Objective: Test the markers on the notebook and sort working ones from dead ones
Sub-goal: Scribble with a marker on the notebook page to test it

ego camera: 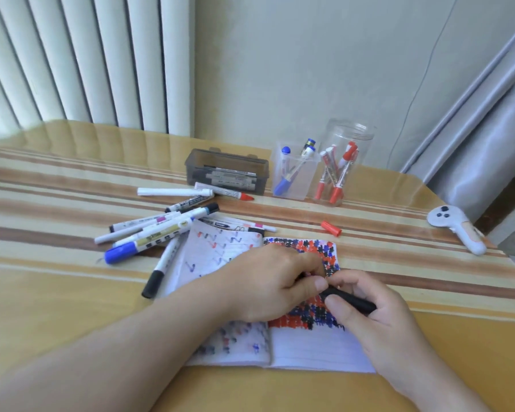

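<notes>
Apparently to pull the cap off or push it on, the left hand (pixel 268 286) and the right hand (pixel 378 310) both pinch a black marker (pixel 351 301) above the notebook (pixel 309 349), near the table's (pixel 72 316) front edge.

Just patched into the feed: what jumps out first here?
Both hands meet over the open notebook, the left hand and right hand sharing a grip on a black marker above dense red, blue and black scribbles. Loose markers lie left of it; behind stand sorted containers.
</notes>
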Tool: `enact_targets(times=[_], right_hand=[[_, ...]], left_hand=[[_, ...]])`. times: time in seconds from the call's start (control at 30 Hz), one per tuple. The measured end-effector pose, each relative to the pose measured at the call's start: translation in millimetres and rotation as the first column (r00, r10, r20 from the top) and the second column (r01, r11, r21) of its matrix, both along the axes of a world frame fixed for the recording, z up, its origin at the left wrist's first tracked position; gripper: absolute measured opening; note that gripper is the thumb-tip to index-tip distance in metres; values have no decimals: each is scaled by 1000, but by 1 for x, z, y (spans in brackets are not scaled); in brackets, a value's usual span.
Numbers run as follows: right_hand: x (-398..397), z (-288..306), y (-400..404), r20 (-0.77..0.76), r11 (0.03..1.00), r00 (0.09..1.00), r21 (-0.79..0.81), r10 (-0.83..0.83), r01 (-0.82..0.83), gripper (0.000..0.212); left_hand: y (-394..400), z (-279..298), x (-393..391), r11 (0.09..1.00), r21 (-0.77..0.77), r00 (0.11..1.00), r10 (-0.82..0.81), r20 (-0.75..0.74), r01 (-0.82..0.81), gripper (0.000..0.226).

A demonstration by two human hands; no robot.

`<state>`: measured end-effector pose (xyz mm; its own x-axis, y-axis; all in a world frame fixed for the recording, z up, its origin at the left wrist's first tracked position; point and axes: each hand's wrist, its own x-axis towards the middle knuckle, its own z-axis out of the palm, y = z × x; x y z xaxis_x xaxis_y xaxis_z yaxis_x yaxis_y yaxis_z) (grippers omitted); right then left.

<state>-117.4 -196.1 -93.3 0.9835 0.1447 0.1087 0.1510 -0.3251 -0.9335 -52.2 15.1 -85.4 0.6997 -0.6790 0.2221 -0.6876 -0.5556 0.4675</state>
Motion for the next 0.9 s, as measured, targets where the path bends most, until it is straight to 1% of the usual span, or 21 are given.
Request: enact_targets(times=[0.03,0.1,0.17,0.23,0.3,0.4,0.5,0.53,0.57,0.6,0.63,0.67,0.7,0.77,0.83,0.9], right_hand=[[1,1,0,-4,999,1000,38,-14,14,17],[4,0,-4,-43,990,997,122,-63,67,24],[5,-2,-8,-83,979,992,173,-91,104,25],[4,-4,-10,-84,978,993,184,-82,96,22],[2,-5,-9,-56,982,996,174,-70,78,22],[0,-8,-12,-25,988,997,138,-67,70,24],[-2,-8,-15,-12,995,997,55,-80,80,13],[-5,-7,-18,-17,998,998,13,-68,69,13],[-11,-4,-25,-20,998,998,-40,-51,51,14],[-19,-1,-36,-6,994,999,-106,-40,39,14],[-33,2,-51,17,986,999,-160,-42,44,14],[-50,3,-70,39,983,998,-171,-54,60,13],[-72,1,-90,58,987,995,-138,-76,83,12],[-123,-15,-133,55,989,987,-7,-149,150,11],[-180,-44,-175,-52,963,977,166,-206,212,12],[-238,-86,-214,-206,884,945,347,-254,314,10]], left_hand=[[-1,-3,2,1000,13,1000,16,10,-16,29],[-2,-8,6,999,8,999,39,-13,-39,36],[-1,-11,8,995,-66,994,63,-86,-69,42],[1,-12,9,985,-129,987,101,-128,-118,47],[-1,-12,5,986,-92,986,128,-106,-138,52],[-13,-8,-3,984,115,990,143,-22,-139,46],[-29,-3,-10,925,319,978,206,36,-206,42],[-35,-2,-14,902,354,968,240,69,-248,41],[-42,0,-20,892,357,961,260,95,-277,40],[-51,2,-30,903,326,960,257,110,-280,37],[-65,4,-44,930,263,966,238,102,-257,31],[-80,6,-59,957,187,974,209,83,-221,24],[-98,8,-78,978,116,984,165,74,-172,18],[-139,9,-121,999,16,998,30,53,-31,12],[-182,0,-162,992,-50,993,-117,-29,116,10],[-228,-22,-200,970,-65,962,-241,-128,235,14]])
